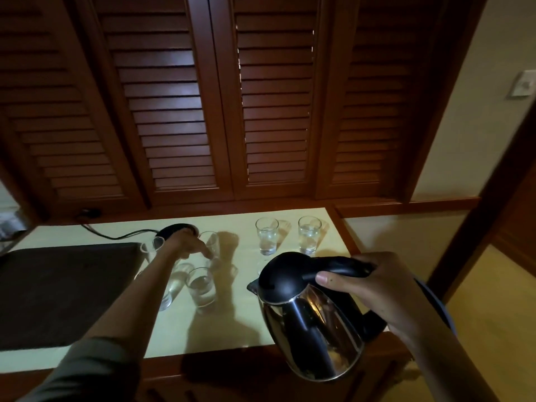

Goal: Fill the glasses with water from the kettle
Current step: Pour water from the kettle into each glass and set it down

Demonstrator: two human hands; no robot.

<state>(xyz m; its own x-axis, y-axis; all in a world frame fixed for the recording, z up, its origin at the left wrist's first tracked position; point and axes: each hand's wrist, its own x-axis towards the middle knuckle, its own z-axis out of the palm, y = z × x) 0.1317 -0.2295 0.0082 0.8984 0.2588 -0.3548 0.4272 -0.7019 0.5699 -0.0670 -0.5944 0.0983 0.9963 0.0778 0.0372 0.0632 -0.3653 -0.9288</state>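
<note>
While the kettle (pixel 311 317) is hanging in the air at the lower right of the frame, just over the front edge of the bench (pixel 252 320), the right hand (pixel 374 288) is wrapping fully around its black handle, thumb lying along the top, and carrying all its weight. Judging by the polished steel body and the water likely inside, it is going to feel heavy and want to swing at the spout, so the handle is the only sensible place to be holding it; the metal wall looks slippery and may be hot. Toward the middle of the frame, the left hand (pixel 190 243) is reaching among a cluster of glasses, its fingers curling loosely down against the far glass (pixel 211 242), though whether it is actually gripping is hard to say. A near glass (pixel 201 287) below it is holding some water, and two filled glasses (pixel 267 235) are standing side by side at the upper right of the bench. These are thin, light and easily toppled, so steadying one low on its wall seems wise. Behind the hand a black kettle base (pixel 174 230) is sitting with its cord, and a dark tray (pixel 63 288) is lying at the left.
</note>
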